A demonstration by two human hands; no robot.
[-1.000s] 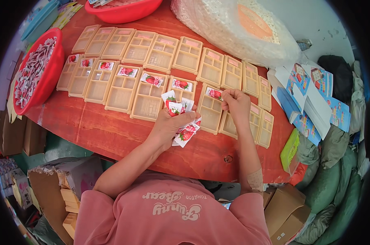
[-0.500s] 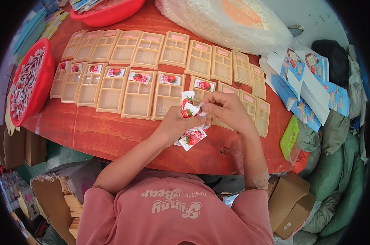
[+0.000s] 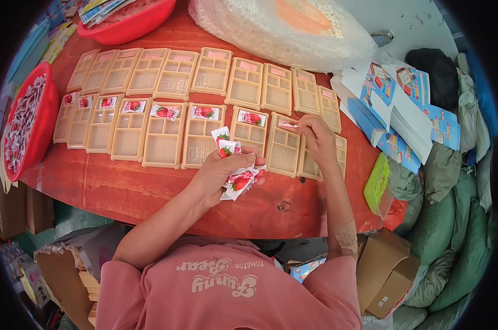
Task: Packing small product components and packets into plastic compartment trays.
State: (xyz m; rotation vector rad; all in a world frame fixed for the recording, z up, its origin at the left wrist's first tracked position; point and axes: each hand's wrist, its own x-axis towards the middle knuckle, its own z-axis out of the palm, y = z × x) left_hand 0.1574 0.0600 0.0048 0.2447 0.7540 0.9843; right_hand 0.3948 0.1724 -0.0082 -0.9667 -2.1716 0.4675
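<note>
My left hand (image 3: 218, 175) is closed around a bunch of small white sachets (image 3: 239, 180) printed with red strawberries, above the front edge of the near row of trays. At the top compartment of a beige compartmented tray (image 3: 283, 151), my right hand (image 3: 317, 137) pinches the end of a pinkish sachet (image 3: 288, 125); its fingertips partly cover it. Trays to the left in the near row each bear one strawberry sachet (image 3: 205, 113) in the top compartment. My right hand and forearm partly hide the trays at the right end.
A far row of similar trays (image 3: 174, 71) has pink pieces in the top compartments. A red basin (image 3: 42, 137) of sachets stands at the left, another red basin (image 3: 130, 27) behind. A large clear plastic bag (image 3: 293, 33) lies at the back; printed cards (image 3: 394, 110) and a green tray (image 3: 376, 184) lie right.
My right hand has moved away from the left hand to the tray at the right, with a sachet at its fingertips. My left hand still grips the bunch. The whole view has shifted slightly.
</note>
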